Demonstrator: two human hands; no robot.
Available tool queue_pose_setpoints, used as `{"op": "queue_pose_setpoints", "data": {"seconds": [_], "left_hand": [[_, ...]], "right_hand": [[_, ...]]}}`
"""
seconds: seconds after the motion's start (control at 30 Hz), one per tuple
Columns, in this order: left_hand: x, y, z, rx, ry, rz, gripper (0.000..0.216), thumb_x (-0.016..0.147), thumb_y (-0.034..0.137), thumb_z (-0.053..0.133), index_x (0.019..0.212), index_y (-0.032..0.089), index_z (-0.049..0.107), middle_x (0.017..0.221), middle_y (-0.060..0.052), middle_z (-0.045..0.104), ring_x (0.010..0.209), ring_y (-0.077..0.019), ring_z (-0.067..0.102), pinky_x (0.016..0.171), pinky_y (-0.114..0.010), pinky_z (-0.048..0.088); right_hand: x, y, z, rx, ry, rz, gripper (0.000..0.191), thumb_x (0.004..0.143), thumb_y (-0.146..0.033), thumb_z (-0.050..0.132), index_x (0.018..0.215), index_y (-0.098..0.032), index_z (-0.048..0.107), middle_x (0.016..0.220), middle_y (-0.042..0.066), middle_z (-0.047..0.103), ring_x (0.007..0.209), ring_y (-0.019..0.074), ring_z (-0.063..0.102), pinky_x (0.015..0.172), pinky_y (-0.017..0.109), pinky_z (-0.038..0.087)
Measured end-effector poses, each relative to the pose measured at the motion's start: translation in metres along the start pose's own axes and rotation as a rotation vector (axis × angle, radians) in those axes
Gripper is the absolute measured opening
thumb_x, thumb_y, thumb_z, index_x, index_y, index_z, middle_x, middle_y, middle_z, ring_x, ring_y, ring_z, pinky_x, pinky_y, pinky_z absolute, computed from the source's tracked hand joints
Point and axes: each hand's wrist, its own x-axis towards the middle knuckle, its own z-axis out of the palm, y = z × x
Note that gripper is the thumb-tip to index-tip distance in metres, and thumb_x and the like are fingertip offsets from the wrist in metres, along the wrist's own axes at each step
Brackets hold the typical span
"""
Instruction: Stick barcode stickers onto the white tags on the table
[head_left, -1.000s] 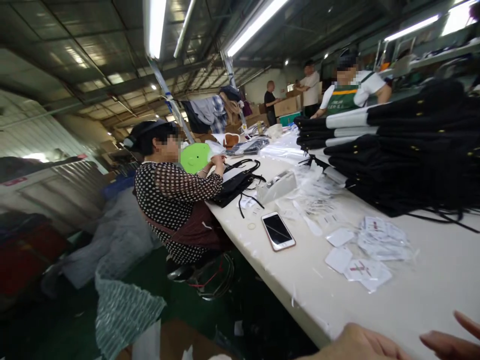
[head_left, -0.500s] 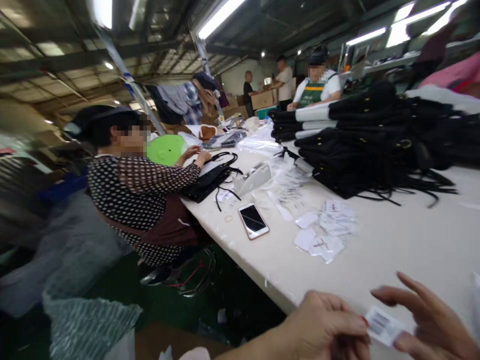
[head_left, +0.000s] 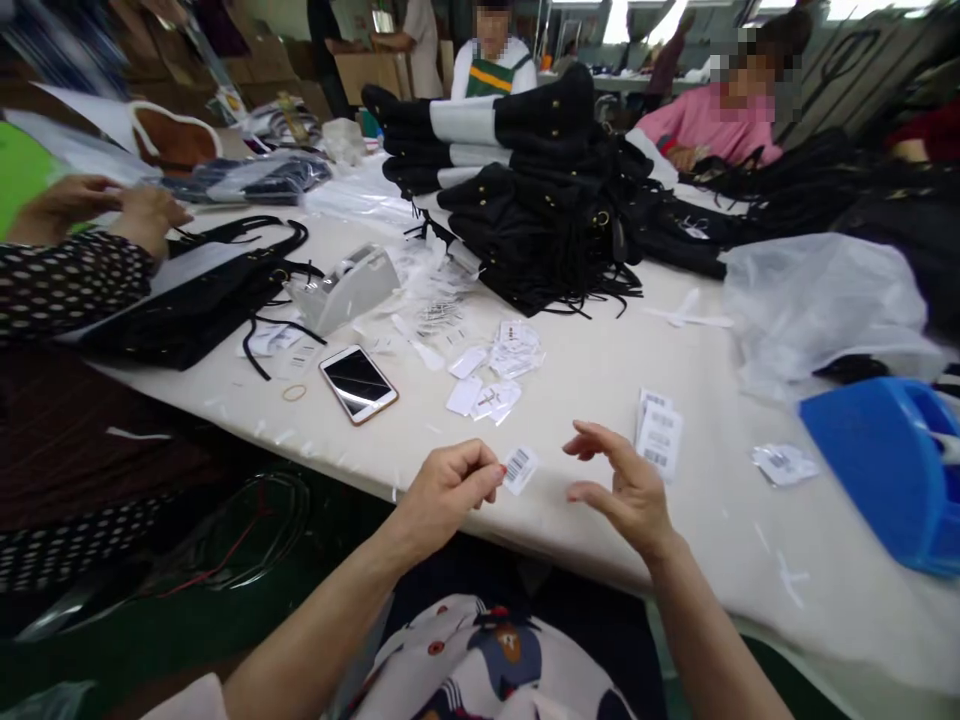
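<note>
Beside the white table (head_left: 592, 360), the person's pale garment (head_left: 487, 655) bore blue-grey animal figures (head_left: 514, 645) and reddish dots (head_left: 435, 648); left sleeve (head_left: 187, 701) pale pink, forearms (head_left: 330, 600) bare.

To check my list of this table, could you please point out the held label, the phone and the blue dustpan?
Label (head_left: 520, 470): head view, middle of its printed face.
Phone (head_left: 358, 384): head view, middle of its dark screen.
Dustpan (head_left: 874, 462): head view, its broad blue surface.
</note>
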Motion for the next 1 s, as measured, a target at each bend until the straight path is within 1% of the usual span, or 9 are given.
{"op": "queue_pose_setpoints", "data": {"seconds": [0.1, 0.2, 0.4, 0.57, 0.63, 0.77, 0.83, 0.9, 1.0], "left_hand": [[0.001, 0.003, -0.005, 0.036, -0.038, 0.018, 0.021, 0.076, 0.033, 0.054, 0.064, 0.015, 0.053, 0.058, 0.002, 0.049, 0.054, -0.0082, 0.041, 0.054, -0.020, 0.033], [0.002, 0.002, -0.006, 0.040, -0.093, 0.008, 0.021, 0.077, 0.032, 0.053, 0.066, 0.015, 0.053, 0.058, 0.002, 0.049, 0.054, -0.0082, 0.041, 0.055, -0.020, 0.033], [0.003, -0.008, -0.005, 0.023, -0.194, -0.020, 0.020, 0.076, 0.032, 0.052, 0.066, 0.014, 0.054, 0.058, 0.002, 0.046, 0.055, -0.0082, 0.039, 0.053, -0.019, 0.029], [0.006, -0.012, -0.003, -0.030, -0.157, -0.056, 0.021, 0.075, 0.034, 0.056, 0.066, 0.014, 0.055, 0.057, 0.002, 0.048, 0.054, -0.0079, 0.041, 0.052, -0.019, 0.030], [0.008, -0.014, 0.000, -0.103, -0.062, -0.048, 0.023, 0.074, 0.034, 0.057, 0.066, 0.014, 0.054, 0.057, 0.002, 0.050, 0.053, -0.0076, 0.042, 0.052, -0.019, 0.032], [0.009, -0.023, 0.015, -0.336, 0.143, 0.006, 0.024, 0.078, 0.036, 0.054, 0.074, 0.013, 0.055, 0.066, -0.002, 0.057, 0.054, -0.0080, 0.046, 0.053, -0.020, 0.035], [0.008, -0.028, 0.023, -0.405, 0.137, 0.026, 0.025, 0.079, 0.035, 0.052, 0.089, 0.013, 0.057, 0.071, -0.003, 0.059, 0.057, -0.0090, 0.048, 0.054, -0.021, 0.036], [0.006, -0.033, 0.031, -0.418, 0.081, 0.033, 0.031, 0.081, 0.033, 0.051, 0.104, 0.014, 0.056, 0.072, -0.003, 0.059, 0.057, -0.0090, 0.048, 0.055, -0.021, 0.036], [0.004, -0.040, 0.038, -0.380, 0.011, 0.028, 0.036, 0.082, 0.031, 0.050, 0.114, 0.016, 0.053, 0.070, -0.002, 0.057, 0.056, -0.0082, 0.045, 0.056, -0.022, 0.037]], "right_hand": [[-0.002, -0.001, 0.002, 0.199, 0.034, 0.223, 0.029, 0.078, -0.034, 0.061, 0.104, -0.021, 0.059, 0.086, 0.006, 0.064, 0.080, 0.0195, 0.059, 0.071, 0.035, 0.049], [-0.002, -0.006, 0.009, 0.274, -0.024, 0.343, 0.022, 0.079, -0.034, 0.059, 0.096, -0.021, 0.063, 0.082, 0.004, 0.065, 0.078, 0.0179, 0.060, 0.069, 0.031, 0.049], [-0.003, -0.014, 0.019, 0.294, -0.137, 0.359, 0.018, 0.077, -0.035, 0.060, 0.085, -0.020, 0.066, 0.077, 0.003, 0.064, 0.074, 0.0164, 0.058, 0.068, 0.028, 0.047], [-0.006, -0.013, 0.021, 0.302, -0.160, 0.367, 0.020, 0.079, -0.036, 0.057, 0.084, -0.019, 0.066, 0.070, 0.002, 0.062, 0.067, 0.0154, 0.055, 0.064, 0.028, 0.045], [-0.007, -0.011, 0.024, 0.305, -0.130, 0.378, 0.021, 0.080, -0.036, 0.056, 0.087, -0.019, 0.065, 0.073, 0.003, 0.063, 0.069, 0.0160, 0.055, 0.063, 0.028, 0.044], [-0.012, -0.009, 0.036, 0.387, 0.046, 0.439, 0.021, 0.079, -0.035, 0.059, 0.092, -0.019, 0.064, 0.079, 0.004, 0.062, 0.075, 0.0171, 0.055, 0.062, 0.027, 0.042], [-0.013, -0.009, 0.043, 0.456, 0.122, 0.475, 0.021, 0.078, -0.035, 0.060, 0.092, -0.020, 0.064, 0.083, 0.004, 0.062, 0.078, 0.0174, 0.055, 0.063, 0.027, 0.041], [-0.014, -0.010, 0.049, 0.507, 0.173, 0.511, 0.020, 0.077, -0.034, 0.061, 0.092, -0.020, 0.065, 0.085, 0.004, 0.062, 0.080, 0.0173, 0.054, 0.065, 0.028, 0.041], [-0.014, -0.013, 0.053, 0.580, 0.220, 0.546, 0.019, 0.075, -0.034, 0.063, 0.088, -0.020, 0.066, 0.085, 0.004, 0.061, 0.078, 0.0165, 0.053, 0.065, 0.028, 0.041]]}}
